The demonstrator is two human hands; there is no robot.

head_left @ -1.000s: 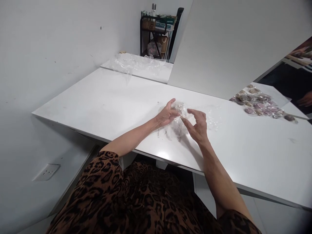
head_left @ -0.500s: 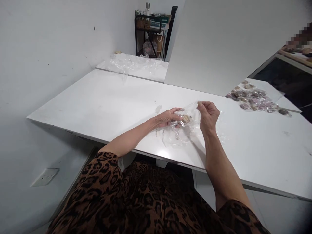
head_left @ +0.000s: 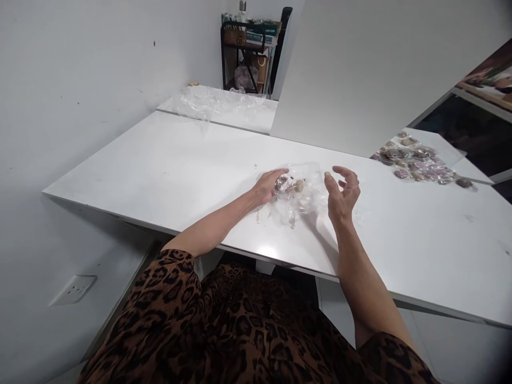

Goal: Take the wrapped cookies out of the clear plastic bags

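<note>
My left hand (head_left: 269, 186) rests on the white table (head_left: 160, 170) and grips a small wrapped item (head_left: 282, 184) inside a clear plastic bag (head_left: 308, 186). A second small brownish piece (head_left: 298, 185) lies in the bag beside it. My right hand (head_left: 342, 194) hovers just right of the bag with its fingers spread and curled, holding nothing. More clear film (head_left: 360, 216) lies flat on the table by my right wrist.
A pile of small wrapped pieces (head_left: 420, 162) lies at the far right of the table. Crumpled clear plastic (head_left: 216, 101) covers the adjoining table at the back. A white partition panel (head_left: 360, 69) stands behind the table. A black shelf rack (head_left: 248, 50) stands in the far corner.
My right hand has let go of the bag's top edge and opened. The bag has dropped back onto the table, while my left hand has shifted slightly up onto the wrapped item.
</note>
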